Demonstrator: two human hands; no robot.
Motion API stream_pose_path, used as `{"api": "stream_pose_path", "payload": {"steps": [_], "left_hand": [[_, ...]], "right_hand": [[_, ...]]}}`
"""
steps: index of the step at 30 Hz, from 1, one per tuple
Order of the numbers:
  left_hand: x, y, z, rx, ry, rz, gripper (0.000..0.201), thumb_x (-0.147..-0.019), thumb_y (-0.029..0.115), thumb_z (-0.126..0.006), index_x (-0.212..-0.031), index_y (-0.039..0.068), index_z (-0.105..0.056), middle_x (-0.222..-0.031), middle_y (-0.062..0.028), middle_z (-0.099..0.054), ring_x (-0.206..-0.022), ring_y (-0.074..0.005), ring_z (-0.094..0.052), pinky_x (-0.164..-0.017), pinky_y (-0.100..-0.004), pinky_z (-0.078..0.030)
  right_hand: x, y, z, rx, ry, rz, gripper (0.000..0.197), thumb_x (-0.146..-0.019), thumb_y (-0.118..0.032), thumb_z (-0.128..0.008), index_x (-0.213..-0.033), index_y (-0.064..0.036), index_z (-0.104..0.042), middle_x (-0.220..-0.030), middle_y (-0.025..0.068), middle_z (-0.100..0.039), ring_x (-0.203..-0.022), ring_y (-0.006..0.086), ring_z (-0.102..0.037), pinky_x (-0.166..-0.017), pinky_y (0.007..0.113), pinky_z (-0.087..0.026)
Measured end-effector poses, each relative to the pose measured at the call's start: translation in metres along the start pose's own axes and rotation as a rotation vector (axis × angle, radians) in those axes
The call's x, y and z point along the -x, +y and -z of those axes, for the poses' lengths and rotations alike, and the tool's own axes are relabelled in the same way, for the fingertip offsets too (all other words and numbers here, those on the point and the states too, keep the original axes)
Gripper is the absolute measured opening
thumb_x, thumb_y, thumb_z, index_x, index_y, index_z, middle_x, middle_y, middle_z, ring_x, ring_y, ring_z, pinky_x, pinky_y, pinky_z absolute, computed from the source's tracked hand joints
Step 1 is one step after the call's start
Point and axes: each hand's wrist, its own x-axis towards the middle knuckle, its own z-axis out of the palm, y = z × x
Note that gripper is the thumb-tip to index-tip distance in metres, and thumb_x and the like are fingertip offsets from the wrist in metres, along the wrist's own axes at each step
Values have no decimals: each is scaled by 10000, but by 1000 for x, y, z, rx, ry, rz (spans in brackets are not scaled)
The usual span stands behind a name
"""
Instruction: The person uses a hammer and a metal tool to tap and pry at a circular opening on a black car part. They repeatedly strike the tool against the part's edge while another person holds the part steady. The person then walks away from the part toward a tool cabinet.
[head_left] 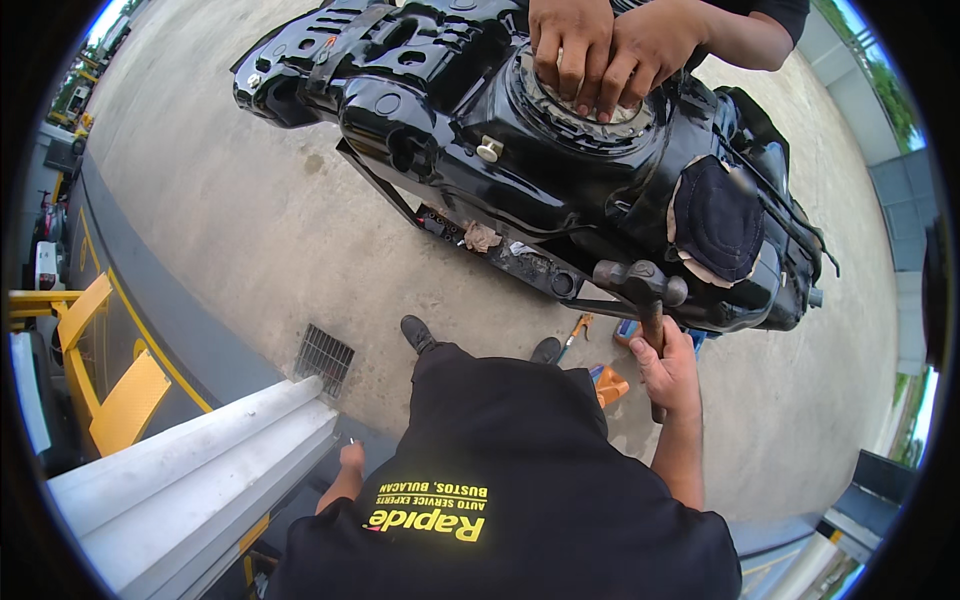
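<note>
My right hand grips the handle of a ball-peen hammer, its metal head raised beside the near right side of a glossy black tank. Low at my left side, my left hand is closed around something small and partly bright that I cannot make out. Another person's two hands press down inside the round ring on top of the tank. A dark padded cloth piece with frayed pale edges lies on the tank's right end, near the hammer.
Beneath the tank is a dark metal stand with a crumpled brown rag on it. An orange container and an orange-handled tool lie on the concrete. A floor grate, pale post and yellow ramp pieces are to the left.
</note>
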Motion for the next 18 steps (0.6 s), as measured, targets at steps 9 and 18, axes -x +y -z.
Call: {"api": "stream_pose_path", "payload": {"steps": [9, 18], "left_hand": [[-126, 203, 152, 168, 74, -628, 382, -946, 311, -635, -954, -70, -642, -911, -287, -676, -876, -434, -655, -799, -468, -483], [32, 461, 360, 175, -393, -1108, 146, -983, 90, -607, -1007, -33, -682, -877, -92, -554, -738, -233, -598, -720, -353, -494]], "right_hand": [[-80, -76, -111, -479, 501, 165, 199, -1083, -265, -525, -1093, -71, -483, -691, 14, -476, -544, 94, -467, -549, 263, -462], [-116, -100, -147, -575, 606, 108, 191, -1088, -277, -510, -1099, -87, -487, -701, 10, -457, -552, 92, -452, -540, 253, -438]]}}
